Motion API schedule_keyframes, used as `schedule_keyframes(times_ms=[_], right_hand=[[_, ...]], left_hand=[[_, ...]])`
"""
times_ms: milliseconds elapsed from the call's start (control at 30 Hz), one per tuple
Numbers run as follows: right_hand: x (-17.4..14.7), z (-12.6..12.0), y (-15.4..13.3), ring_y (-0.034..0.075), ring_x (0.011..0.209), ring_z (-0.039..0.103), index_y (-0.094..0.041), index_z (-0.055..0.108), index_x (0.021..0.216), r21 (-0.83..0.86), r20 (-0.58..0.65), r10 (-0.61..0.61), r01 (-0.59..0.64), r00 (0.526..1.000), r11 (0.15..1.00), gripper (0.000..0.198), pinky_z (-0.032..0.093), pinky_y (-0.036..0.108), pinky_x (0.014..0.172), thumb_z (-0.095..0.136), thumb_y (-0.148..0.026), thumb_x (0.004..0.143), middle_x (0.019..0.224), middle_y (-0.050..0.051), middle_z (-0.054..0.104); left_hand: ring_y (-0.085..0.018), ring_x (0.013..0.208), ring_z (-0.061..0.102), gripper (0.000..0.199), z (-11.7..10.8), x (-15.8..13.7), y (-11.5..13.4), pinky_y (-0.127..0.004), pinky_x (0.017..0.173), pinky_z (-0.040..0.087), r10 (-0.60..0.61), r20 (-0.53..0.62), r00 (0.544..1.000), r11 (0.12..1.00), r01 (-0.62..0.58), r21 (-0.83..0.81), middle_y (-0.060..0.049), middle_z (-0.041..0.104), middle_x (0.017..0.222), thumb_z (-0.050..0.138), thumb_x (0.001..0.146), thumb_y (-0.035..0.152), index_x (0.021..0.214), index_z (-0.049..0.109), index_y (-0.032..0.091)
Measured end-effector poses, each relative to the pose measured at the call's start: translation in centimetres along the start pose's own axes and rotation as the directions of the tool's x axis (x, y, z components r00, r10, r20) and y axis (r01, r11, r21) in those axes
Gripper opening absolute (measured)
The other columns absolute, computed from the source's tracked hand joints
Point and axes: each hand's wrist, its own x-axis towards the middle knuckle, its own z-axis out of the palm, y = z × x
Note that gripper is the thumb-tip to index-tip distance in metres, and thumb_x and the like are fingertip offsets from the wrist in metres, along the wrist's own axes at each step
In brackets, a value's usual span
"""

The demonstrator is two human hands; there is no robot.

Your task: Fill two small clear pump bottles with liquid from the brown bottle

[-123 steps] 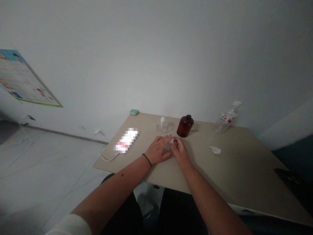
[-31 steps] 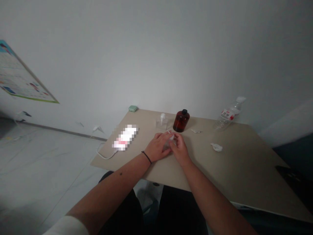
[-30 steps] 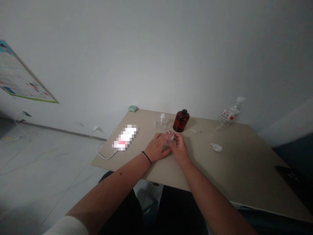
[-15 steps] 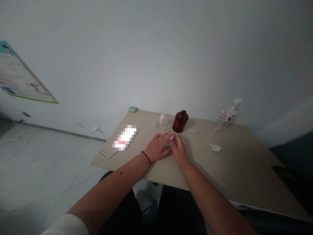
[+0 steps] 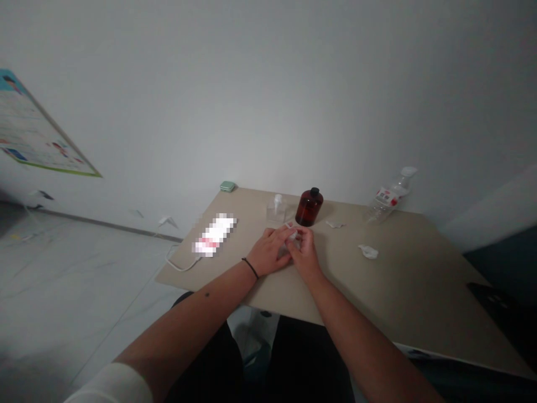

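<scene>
Just in front of the brown bottle, my left hand [image 5: 271, 251] rests low over the table, its fingers curled around a small clear container [image 5: 289, 246] that is mostly hidden. My right hand [image 5: 306, 252] meets it from the other side, fingers bent in a pinch at a small white piece [image 5: 292, 235] on top of the container. Whether that piece is tissue or part of the container I cannot make out. Behind the hands stand a clear square bottle with a white top [image 5: 277, 210] and a dark brown bottle with a black cap [image 5: 309, 207].
On the beige table [image 5: 361, 302] lie two crumpled white tissues, one nearer [image 5: 368, 252]. A clear plastic bottle with a label [image 5: 386, 197] leans at the back right. To the left are a blurred bright phone [image 5: 216, 235], its white cable [image 5: 180, 269] and a green case [image 5: 227, 186].
My right fingers have shifted slightly around the white piece, and a bit more of it shows. My left hand stays nearly in place.
</scene>
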Motion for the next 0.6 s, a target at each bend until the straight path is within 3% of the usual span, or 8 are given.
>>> schedule_keyframes(times_ms=[433,600], right_hand=[[0.05,-0.17,-0.26,0.027,0.116,0.058,-0.028,0.059,0.114,-0.001,0.025,0.039,-0.039,0.999,0.999,0.033,0.043,0.051,0.106,0.057,-0.05,0.09,0.118,0.008,0.064],[0.09,-0.23,-0.23,0.027,0.116,0.058,-0.028,0.058,0.12,0.03,0.033,0.012,-0.013,0.999,0.999,0.04,0.044,0.05,0.104,0.059,-0.052,0.088,0.124,0.008,0.063]], left_hand=[[-0.031,0.143,0.045,0.074,-0.02,-0.1,-0.21,-0.052,0.109,0.04,0.02,0.01,1.0,1.0,-0.02,0.02,-0.021,0.045,0.154,0.061,0.088,0.032,0.152,0.028,0.018],[-0.031,0.143,0.044,0.078,0.16,-0.14,-0.37,-0.052,0.109,0.039,0.033,0.009,0.999,0.999,-0.034,0.026,-0.02,0.045,0.154,0.062,0.087,0.03,0.155,0.025,0.018]])
